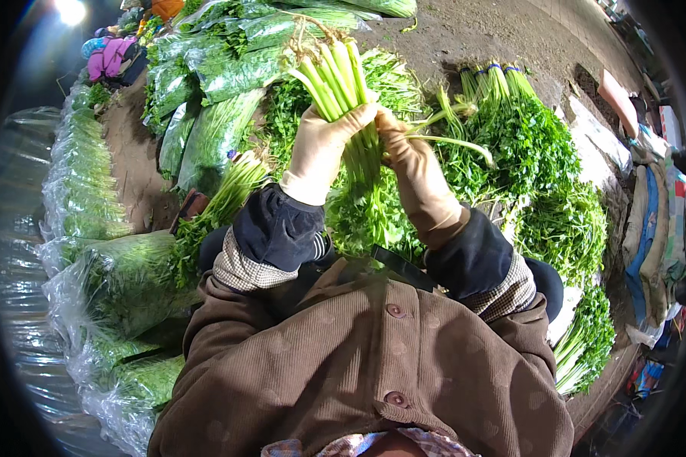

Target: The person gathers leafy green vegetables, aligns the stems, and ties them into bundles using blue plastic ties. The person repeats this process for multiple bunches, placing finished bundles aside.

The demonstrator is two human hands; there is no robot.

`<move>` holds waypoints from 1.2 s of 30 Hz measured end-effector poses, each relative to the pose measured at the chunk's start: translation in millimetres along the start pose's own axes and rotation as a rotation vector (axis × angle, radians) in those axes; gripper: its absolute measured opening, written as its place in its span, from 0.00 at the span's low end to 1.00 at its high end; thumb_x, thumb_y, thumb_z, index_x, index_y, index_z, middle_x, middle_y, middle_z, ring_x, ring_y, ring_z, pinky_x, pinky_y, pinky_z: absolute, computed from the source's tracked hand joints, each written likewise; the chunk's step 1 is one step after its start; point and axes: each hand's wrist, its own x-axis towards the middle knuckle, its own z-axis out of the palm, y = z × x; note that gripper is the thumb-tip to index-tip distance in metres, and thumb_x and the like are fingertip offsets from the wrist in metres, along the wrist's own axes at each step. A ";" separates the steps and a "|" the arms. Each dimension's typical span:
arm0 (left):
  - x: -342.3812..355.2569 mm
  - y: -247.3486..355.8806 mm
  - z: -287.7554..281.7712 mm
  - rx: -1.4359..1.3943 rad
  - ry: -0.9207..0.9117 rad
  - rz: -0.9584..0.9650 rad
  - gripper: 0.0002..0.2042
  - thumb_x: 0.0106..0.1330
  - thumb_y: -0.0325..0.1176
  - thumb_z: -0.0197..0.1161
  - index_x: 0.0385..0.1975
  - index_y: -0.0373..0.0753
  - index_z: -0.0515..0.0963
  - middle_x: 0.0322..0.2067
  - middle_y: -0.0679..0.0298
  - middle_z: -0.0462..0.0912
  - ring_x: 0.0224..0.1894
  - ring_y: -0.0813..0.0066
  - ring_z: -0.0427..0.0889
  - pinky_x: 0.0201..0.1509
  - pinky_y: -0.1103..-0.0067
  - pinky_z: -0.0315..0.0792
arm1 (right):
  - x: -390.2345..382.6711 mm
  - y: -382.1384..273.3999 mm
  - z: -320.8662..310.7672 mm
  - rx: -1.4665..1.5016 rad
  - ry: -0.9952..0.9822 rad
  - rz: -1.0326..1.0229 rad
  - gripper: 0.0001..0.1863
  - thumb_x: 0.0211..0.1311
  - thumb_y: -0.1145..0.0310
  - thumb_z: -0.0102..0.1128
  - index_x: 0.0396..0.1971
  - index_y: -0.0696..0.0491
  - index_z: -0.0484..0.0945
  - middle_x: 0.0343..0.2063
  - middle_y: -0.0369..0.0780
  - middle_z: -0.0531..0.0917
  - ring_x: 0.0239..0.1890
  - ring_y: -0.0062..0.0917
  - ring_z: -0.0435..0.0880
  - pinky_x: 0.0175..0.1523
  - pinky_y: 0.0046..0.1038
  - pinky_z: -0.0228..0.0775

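My left hand (pixel 324 145) wraps its fingers around a green stalk bunch (pixel 335 80), roots pointing far; my right hand (pixel 418 164) curls at its right side, grip unclear to me. Tied bunches (pixel 514 129) lie right, plastic-wrapped greens (pixel 240 72) far left.

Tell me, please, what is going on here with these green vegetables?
A person grips a bunch of green stalks in the left hand, root end pointing away from the person. The right hand is close beside it, loose stalks sticking out rightward; its exact grip is hidden. Plastic-wrapped bundles lie at left, tied bunches at right.
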 end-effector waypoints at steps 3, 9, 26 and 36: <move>-0.2 16.2 -10.7 -0.054 -0.102 -0.053 0.13 0.67 0.33 0.67 0.47 0.33 0.81 0.37 0.57 0.87 0.40 0.68 0.85 0.50 0.73 0.78 | 21.9 -20.6 -27.2 -0.323 0.052 -0.492 0.24 0.77 0.50 0.45 0.37 0.55 0.83 0.42 0.40 0.84 0.45 0.27 0.80 0.56 0.35 0.69; -12.0 30.2 -31.9 -0.071 -0.265 -0.179 0.20 0.65 0.42 0.68 0.48 0.33 0.78 0.36 0.55 0.86 0.38 0.64 0.87 0.43 0.71 0.82 | 61.4 -32.4 -129.8 -1.729 -0.495 0.461 0.33 0.63 0.43 0.61 0.58 0.53 0.76 0.55 0.47 0.81 0.58 0.38 0.79 0.64 0.37 0.68; -20.9 6.6 -22.7 0.015 0.190 -0.115 0.14 0.70 0.38 0.65 0.48 0.35 0.81 0.38 0.67 0.86 0.37 0.81 0.82 0.43 0.83 0.76 | 62.8 -24.3 32.6 0.171 -0.268 -0.108 0.13 0.70 0.63 0.62 0.49 0.53 0.81 0.39 0.31 0.85 0.41 0.16 0.82 0.47 0.20 0.75; -10.8 15.5 -17.1 0.152 0.263 -0.259 0.11 0.72 0.35 0.62 0.46 0.35 0.82 0.34 0.69 0.85 0.33 0.85 0.79 0.39 0.84 0.73 | 73.4 -26.0 33.4 0.147 -0.390 -0.083 0.12 0.68 0.69 0.63 0.48 0.55 0.80 0.37 0.34 0.86 0.37 0.17 0.83 0.41 0.21 0.77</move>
